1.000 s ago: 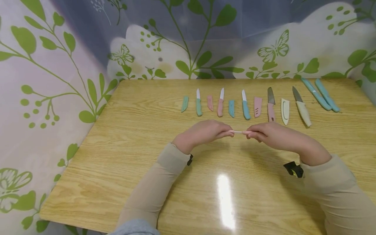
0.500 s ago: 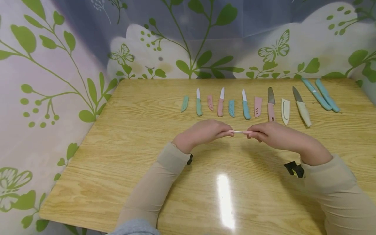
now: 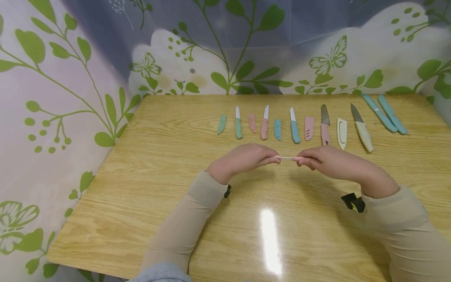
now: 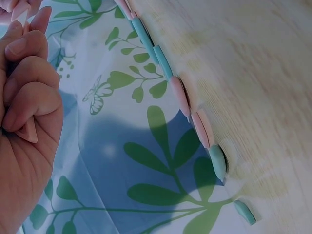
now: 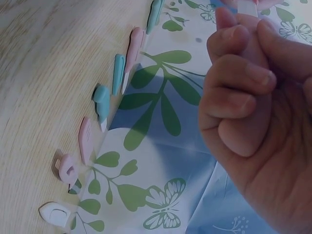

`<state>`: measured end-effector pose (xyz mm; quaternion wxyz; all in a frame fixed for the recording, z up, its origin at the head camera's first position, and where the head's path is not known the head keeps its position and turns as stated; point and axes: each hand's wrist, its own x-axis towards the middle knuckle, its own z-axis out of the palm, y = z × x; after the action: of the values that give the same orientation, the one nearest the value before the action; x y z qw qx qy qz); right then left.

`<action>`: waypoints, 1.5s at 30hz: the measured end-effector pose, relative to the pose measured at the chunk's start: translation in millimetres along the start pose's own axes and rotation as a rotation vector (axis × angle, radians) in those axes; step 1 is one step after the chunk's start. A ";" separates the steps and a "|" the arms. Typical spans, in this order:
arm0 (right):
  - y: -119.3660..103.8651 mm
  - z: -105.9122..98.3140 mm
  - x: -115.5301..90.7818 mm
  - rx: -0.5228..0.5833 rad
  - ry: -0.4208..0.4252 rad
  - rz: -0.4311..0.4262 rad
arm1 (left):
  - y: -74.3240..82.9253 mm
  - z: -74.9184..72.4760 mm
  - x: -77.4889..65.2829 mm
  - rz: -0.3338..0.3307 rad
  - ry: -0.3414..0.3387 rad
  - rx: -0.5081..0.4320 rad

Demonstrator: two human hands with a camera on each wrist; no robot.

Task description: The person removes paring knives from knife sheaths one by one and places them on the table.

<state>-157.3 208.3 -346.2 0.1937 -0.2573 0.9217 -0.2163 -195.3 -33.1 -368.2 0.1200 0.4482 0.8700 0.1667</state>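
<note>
Above the table, my left hand (image 3: 244, 159) and right hand (image 3: 332, 163) face each other with a knife between them. In the right wrist view, my right fingers curl round its pale pink handle (image 4: 19, 14). My left hand grips a pink sheath (image 4: 29, 132), mostly covered by the fingers; its pointed end sticks out below them. Between the hands a short stretch of white blade (image 3: 285, 158) shows edge-on in the head view. How far the blade sits inside the sheath is hidden.
Behind the hands lie a green knife (image 3: 239, 123), a pink knife (image 3: 265, 123), a blue knife (image 3: 294, 126), a dark-bladed pink knife (image 3: 325, 125) and a cream knife (image 3: 361, 128), with sheaths such as the white sheath (image 3: 342, 134) beside them. Two blue-handled items (image 3: 385, 113) lie at the right.
</note>
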 end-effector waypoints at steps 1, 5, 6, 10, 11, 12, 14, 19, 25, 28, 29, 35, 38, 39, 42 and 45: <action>-0.2 -0.9 0.2 0.001 0.000 0.001 | 0.2 -1.1 -0.1 0.002 0.004 0.000; -1.3 -4.7 0.5 0.001 0.006 0.002 | 0.7 -4.9 0.3 0.005 0.012 0.013; -1.6 -5.6 0.5 0.002 0.008 0.003 | 0.4 -5.5 0.7 0.005 0.015 0.015; -2.7 -9.6 0.4 0.002 0.016 -0.001 | -0.2 -8.5 1.4 0.007 0.024 0.020; -2.9 -10.6 0.4 0.002 0.018 -0.001 | -0.2 -9.4 1.4 0.007 0.026 0.018; -3.1 -11.5 0.4 0.003 0.018 -0.001 | -0.4 -10.4 1.5 0.008 0.027 0.012; -3.2 -13.2 0.7 -0.002 0.021 -0.003 | -0.4 -12.3 1.4 0.008 0.028 0.010; -3.4 -17.6 1.4 -0.020 0.027 -0.006 | -1.7 -16.1 2.7 0.019 0.037 0.011; -6.3 -14.7 1.9 -0.009 0.029 -0.023 | -2.6 -14.4 -0.8 0.021 0.036 0.035; -7.2 -8.2 1.8 0.016 0.016 -0.031 | -3.3 -9.6 -5.4 0.008 0.019 0.045; -7.3 -6.7 1.5 0.027 0.010 -0.027 | -3.7 -8.4 -6.3 0.007 0.015 0.045; -5.1 -5.8 -2.5 0.019 0.026 -0.022 | -1.5 -7.3 -4.5 0.007 0.024 0.051; -4.7 -5.4 -4.6 0.021 0.027 -0.027 | 0.1 -6.1 -3.9 0.015 0.021 0.058; -4.7 -5.0 -5.3 0.024 0.023 -0.025 | 0.7 -5.5 -4.0 0.020 0.019 0.056; -4.4 -4.1 -7.4 0.036 0.014 -0.016 | 1.8 -3.1 -4.0 0.032 0.016 0.054; -4.7 -3.1 -7.2 0.038 0.015 -0.014 | 2.4 -2.4 -5.5 0.027 0.022 0.059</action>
<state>-151.3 209.6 -339.5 0.1903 -0.2585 0.9170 -0.2370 -191.2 -36.7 -364.8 0.0947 0.4616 0.8696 0.1474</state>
